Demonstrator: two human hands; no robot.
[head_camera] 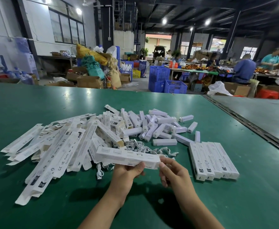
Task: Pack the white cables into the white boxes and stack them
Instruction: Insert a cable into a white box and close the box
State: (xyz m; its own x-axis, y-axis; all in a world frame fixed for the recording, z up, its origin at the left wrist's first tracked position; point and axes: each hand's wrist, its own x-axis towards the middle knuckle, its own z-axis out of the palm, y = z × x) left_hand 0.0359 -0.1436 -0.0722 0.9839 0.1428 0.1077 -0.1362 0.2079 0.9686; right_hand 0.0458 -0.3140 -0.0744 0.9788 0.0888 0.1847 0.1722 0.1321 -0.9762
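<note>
- Two bare forearms are seen reaching in from the bottom edge over the green table (pixel 36 104).
- One long white box (pixel 127 157) is held level just above the table, in front of the piles.
- The left hand (pixel 128 172) is closed under the box near its middle, thumb laid on the near face.
- The right hand (pixel 173 174) is set at the box's right end, fingers curled in, and the end is pinched at the thumb tip. Whether that end flap is tucked cannot be told.
- Loose white cables (pixel 140 146) are heaped on the table right behind the held box; one USB plug lies near the left wrist.
- A wide heap of flat boxes (pixel 57 146), printed side up, is spread to the left.
- A pile of small white blocks (pixel 155 128) lies further back, centre.
- A row of closed boxes (pixel 214 161) is laid side by side, touching, to the right of the hands.
- Blue crates (pixel 166 80) and seated people (pixel 244 70) are noted beyond the table, blurred.
</note>
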